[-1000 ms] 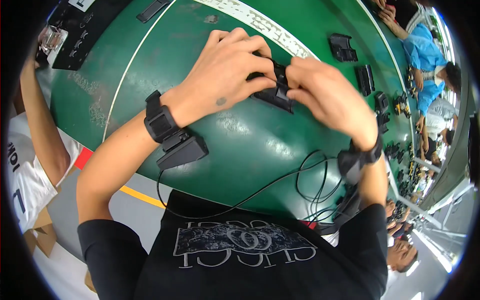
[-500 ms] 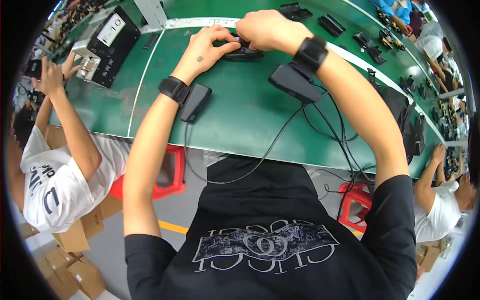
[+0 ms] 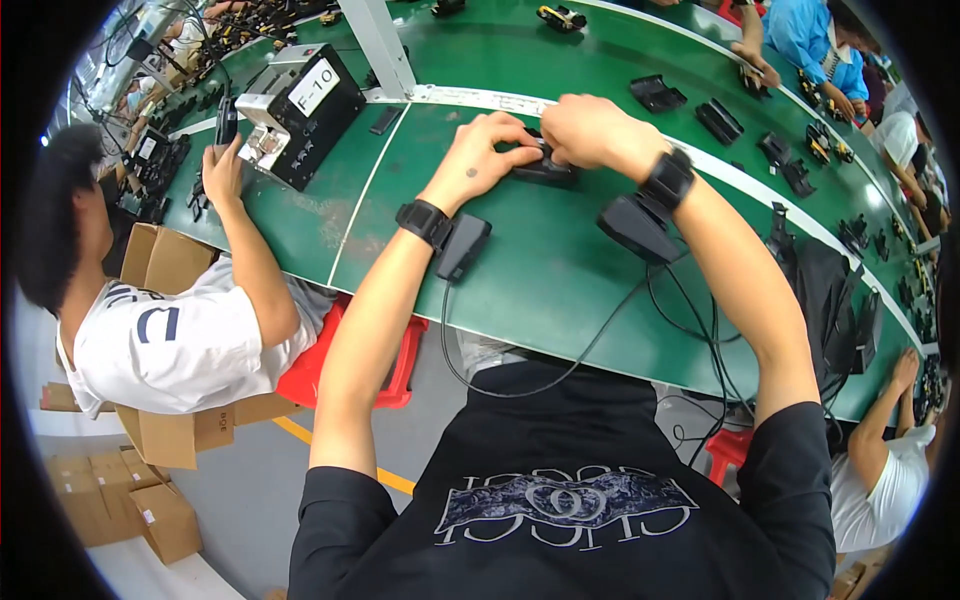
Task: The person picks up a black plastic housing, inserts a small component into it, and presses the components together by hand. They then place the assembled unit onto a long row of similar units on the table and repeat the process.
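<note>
Near the white strip on the green workbench (image 3: 520, 260) lies a dark, elongated plastic part (image 3: 550, 172), largely covered by my fingers. My left hand (image 3: 485, 155) pinches at its left end with thumb and fingertips. From the right, my right hand (image 3: 598, 132) is curled over the part's upper edge; its fingertips are hidden behind the knuckles. Each wrist wears a black strap, with a black box beside the left wrist (image 3: 463, 249) and another under the right wrist (image 3: 640, 228). Cables trail from both boxes.
Several black plastic housings (image 3: 720, 120) lie beyond the white strip. A black machine (image 3: 315, 115) stands at left beside a white post (image 3: 380, 45). A co-worker in white (image 3: 200, 335) sits on the left; another (image 3: 890, 470) is at right. Cables (image 3: 710, 340) hang over the bench edge.
The view has swung left and upward, so the bench and hands appear farther right and lower. Both hands stay at the dark part, with little change in their grip.
</note>
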Demonstrator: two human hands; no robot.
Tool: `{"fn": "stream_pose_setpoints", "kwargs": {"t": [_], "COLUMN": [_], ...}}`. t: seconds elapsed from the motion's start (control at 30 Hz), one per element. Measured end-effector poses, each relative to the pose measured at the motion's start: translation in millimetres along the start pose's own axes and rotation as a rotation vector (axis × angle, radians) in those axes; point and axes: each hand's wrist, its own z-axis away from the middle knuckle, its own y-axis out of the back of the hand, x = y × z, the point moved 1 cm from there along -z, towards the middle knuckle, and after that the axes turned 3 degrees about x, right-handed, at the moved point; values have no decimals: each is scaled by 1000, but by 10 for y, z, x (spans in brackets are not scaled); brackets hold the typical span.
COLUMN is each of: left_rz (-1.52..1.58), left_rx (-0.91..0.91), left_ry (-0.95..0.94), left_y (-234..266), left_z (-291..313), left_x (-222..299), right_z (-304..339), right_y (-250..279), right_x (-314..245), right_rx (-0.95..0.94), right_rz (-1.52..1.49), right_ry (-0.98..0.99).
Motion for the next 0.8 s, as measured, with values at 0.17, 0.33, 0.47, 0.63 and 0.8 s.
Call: {"fn": "stream_pose_setpoints", "kwargs": {"t": [0.17,0.33,0.47,0.63,0.8], "left_rz": [174,-437,-1236,-1427,-1559], "left_rx": [124,308,151,-422,-469], "left_ry": [317,132,-95,105,113], "left_y": [121,180,384,680,1150], "left_z": [-216,-498,-977,-1502,-1349], "left_x": [-8,-426,-877,-1546,-2412], "right_z": [-85,-341,-6,1189,2039], "right_y": [76,-201,-188,264,61], "right_x": [496,1023,977,1220,1353], "right_rx": [40,338,311,-26,-159], "right_rz": [-10,23,-110,-174,-113], "right_ry": [-118,-240,-260,-374,-543]}}
